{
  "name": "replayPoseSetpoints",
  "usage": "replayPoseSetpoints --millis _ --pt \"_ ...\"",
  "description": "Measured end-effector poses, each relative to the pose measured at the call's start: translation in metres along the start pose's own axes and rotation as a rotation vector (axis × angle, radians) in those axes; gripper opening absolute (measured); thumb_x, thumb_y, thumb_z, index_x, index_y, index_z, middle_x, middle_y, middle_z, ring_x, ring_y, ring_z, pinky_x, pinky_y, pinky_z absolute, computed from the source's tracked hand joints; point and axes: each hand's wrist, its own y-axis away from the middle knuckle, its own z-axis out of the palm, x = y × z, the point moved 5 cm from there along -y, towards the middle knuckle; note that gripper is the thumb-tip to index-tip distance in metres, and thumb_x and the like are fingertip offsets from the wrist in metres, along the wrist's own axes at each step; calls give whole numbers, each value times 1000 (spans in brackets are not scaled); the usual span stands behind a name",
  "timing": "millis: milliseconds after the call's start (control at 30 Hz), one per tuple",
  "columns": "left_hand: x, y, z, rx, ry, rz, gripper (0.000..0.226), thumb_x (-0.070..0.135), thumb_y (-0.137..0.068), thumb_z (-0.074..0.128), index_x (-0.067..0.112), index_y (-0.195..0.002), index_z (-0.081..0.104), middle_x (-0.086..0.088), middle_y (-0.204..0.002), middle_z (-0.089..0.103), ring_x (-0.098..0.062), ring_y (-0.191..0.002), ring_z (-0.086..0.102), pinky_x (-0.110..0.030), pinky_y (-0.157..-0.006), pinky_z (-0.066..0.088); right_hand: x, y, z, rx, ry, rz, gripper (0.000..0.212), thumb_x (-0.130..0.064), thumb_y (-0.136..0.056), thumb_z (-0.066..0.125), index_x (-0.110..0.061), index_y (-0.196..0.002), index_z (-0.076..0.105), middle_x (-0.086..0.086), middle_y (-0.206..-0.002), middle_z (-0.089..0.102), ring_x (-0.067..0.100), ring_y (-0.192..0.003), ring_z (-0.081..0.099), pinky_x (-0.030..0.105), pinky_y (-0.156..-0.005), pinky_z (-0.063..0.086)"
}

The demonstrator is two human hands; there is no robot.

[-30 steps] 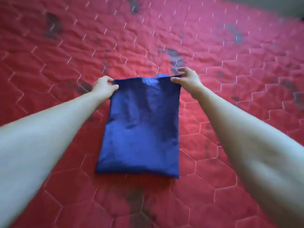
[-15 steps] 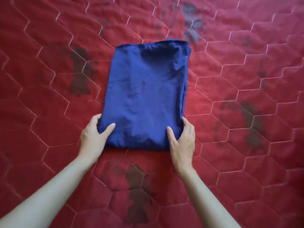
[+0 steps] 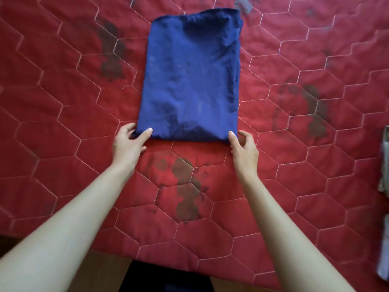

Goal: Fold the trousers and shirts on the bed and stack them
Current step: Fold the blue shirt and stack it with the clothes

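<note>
On a red quilted bedspread (image 3: 63, 127) stitched in pale hexagon outlines, a folded blue garment (image 3: 192, 81) lies flat as an upright rectangle, its long sides running away from the viewer. Whether it is a shirt or trousers cannot be told from its folded shape. Its far edge is slightly rumpled, and layered edges show along its right side.

Two bare forearms reach in from the bottom of the view. The left hand (image 3: 129, 142) is at the garment's near left corner: the thumb lies on top of the cloth and the fingers curl around the corner's outer edge, pinching it. The right hand (image 3: 244, 148) is at the near right corner: its thumb tip touches the top of the cloth, while its fingers sit loosely curled just beside the corner; whether they have hold of the fabric cannot be told.

Dark floral patches (image 3: 187, 190) are printed on the bedspread, one between the forearms and others to either side of the garment. At the far right edge of the view, a sliver of greyish patterned cloth (image 3: 385, 165) lies on the bed, well apart from the blue garment.
</note>
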Motion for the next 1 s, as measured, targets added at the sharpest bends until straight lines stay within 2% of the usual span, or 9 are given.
replayPoseSetpoints --millis 100,200,300,467,633,700,800,900,1000 --pt "15 -18 18 -5 -27 -21 43 14 -86 71 7 -124 53 -11 -114 59 -22 -92 63 -30 -65 55 -12 -20 10 21 66 14 29 -29 -88 63 -16 -113 62 2 -102 68 26 -97 66 41 -91 49" --pt "11 -25 20 23 -78 -48 26 2 -82 72 8 -104 61 -19 -112 66 -33 -97 66 -45 -79 58 -9 -22 7 82 146 44 21 -16 -84 63 -15 -105 68 2 -101 71 22 -98 65 30 -88 47" --pt "-12 -9 8 0 -153 -70 22 3 -78 74 11 -94 62 -21 -107 67 -35 -98 67 -49 -87 55 7 2 -4 128 165 55 20 -16 -83 64 -16 -102 70 3 -101 72 21 -98 64 27 -86 43" --pt "-80 76 -41 -61 -280 -99 19 7 -77 77 9 -89 62 -13 -96 68 -30 -94 67 -51 -86 55 70 96 -27 79 197 92 17 -15 -85 66 -12 -101 70 6 -97 72 21 -95 64 24 -82 40" --pt "-128 153 -91 -181 -448 -130 20 10 -79 76 9 -96 65 -9 -94 70 -26 -89 67 -46 -87 54 127 180 -45 0 258 173 15 -18 -89 64 -13 -102 68 2 -96 69 21 -94 62 23 -76 38" --pt "-130 166 -99 -197 -483 -120 25 14 -81 75 9 -104 66 -9 -97 71 -22 -84 67 -35 -83 55 130 193 -47 36 297 151 20 -21 -89 63 -15 -108 64 0 -104 63 18 -97 59 20 -77 35" --pt "-109 154 -92 -186 -515 -26 23 18 -83 74 11 -104 66 -4 -93 69 -12 -75 62 -13 -63 43 110 181 -43 93 329 24 32 -21 -89 64 -12 -120 59 2 -118 55 19 -109 54 24 -89 38" --pt "-73 115 -65 -182 -543 113 20 25 -85 71 13 -101 67 2 -89 67 -15 -78 60 -20 -65 37 79 144 -30 65 339 -93 42 -20 -89 64 -8 -129 54 6 -124 54 21 -116 51 28 -99 37" --pt "-37 62 -35 -122 -465 128 23 28 -85 70 13 -103 67 4 -95 66 -13 -84 58 -25 -71 40 42 94 -16 40 307 -166 47 -22 -89 64 -10 -133 52 6 -123 54 20 -114 52 29 -99 39"
